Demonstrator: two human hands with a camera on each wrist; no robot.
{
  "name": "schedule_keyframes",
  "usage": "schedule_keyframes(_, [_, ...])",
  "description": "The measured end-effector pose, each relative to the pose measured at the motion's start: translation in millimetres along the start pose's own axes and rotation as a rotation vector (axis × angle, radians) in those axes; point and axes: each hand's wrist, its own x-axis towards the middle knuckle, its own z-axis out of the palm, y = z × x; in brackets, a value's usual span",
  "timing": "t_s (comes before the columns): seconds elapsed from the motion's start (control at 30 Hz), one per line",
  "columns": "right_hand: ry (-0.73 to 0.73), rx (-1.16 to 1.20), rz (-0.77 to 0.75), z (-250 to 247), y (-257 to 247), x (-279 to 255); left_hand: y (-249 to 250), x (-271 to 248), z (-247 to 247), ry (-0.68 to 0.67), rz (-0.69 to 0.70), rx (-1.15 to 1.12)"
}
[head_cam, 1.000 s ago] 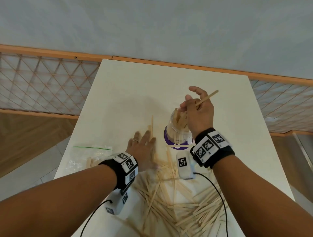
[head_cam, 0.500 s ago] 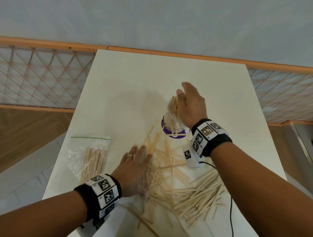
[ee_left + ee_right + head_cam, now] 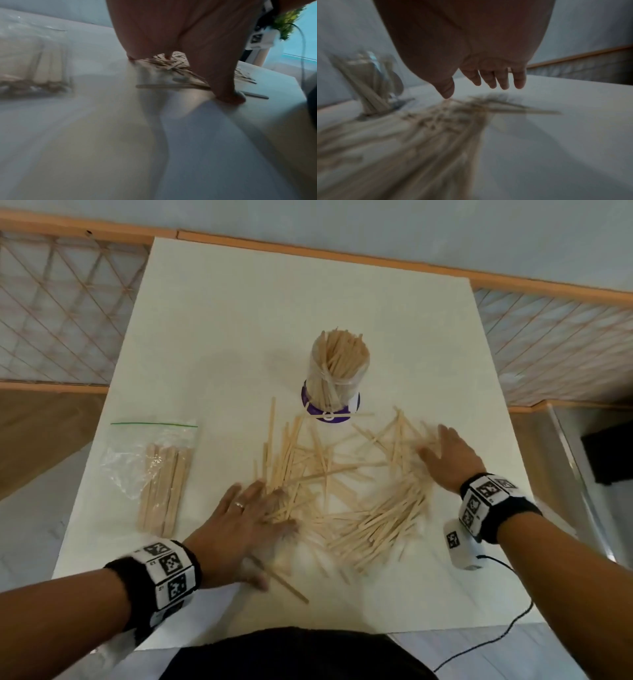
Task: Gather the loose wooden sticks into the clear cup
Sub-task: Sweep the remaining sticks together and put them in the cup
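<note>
The clear cup (image 3: 337, 374) stands upright on a purple base at the table's middle, packed with wooden sticks; blurred, the cup (image 3: 368, 83) also shows at the left of the right wrist view. A scattered pile of loose sticks (image 3: 346, 491) lies in front of it. My left hand (image 3: 246, 522) lies flat with spread fingers on the pile's left edge, and its thumb (image 3: 229, 94) touches the table. My right hand (image 3: 448, 457) hovers open over the pile's right edge, its fingers (image 3: 518, 79) straight above the sticks (image 3: 436, 121).
A clear zip bag (image 3: 161, 470) holding more sticks lies at the table's left. The white table (image 3: 274, 302) is bare behind the cup. A low lattice fence (image 3: 58, 313) runs along both sides. A cable (image 3: 493, 638) trails off the table's front right edge.
My right hand has left the cup and come back down to the right side of the pile, empty. My left hand has stayed flat on the pile's left side.
</note>
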Motion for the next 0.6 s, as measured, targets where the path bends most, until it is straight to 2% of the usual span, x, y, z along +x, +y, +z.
schedule_keyframes(0.1, [-0.03, 0.013, 0.008, 30, 7, -13, 9, 14, -12, 0.082, -0.098, -0.06])
schedule_keyframes(0.27, [-0.096, 0.086, -0.199, 49, -35, -50, 27, 41, -27, 0.262, -0.281, -0.147])
schedule_keyframes(0.37, [0.052, 0.057, -0.289, 42, -31, -82, 36, 32, -25, 0.326, -0.222, -0.103])
schedule_keyframes(0.43, [0.123, 0.036, -0.342, 35, -8, -102, 39, 16, -20, 0.266, -0.151, -0.099])
schedule_keyframes(0.53, [0.061, -0.081, -0.38, 40, 27, -122, 40, -4, -4, 0.092, -0.132, -0.187])
schedule_keyframes(0.6, [0.026, -0.065, -0.371, 50, 33, -126, 40, -8, 3, 0.069, -0.155, -0.254])
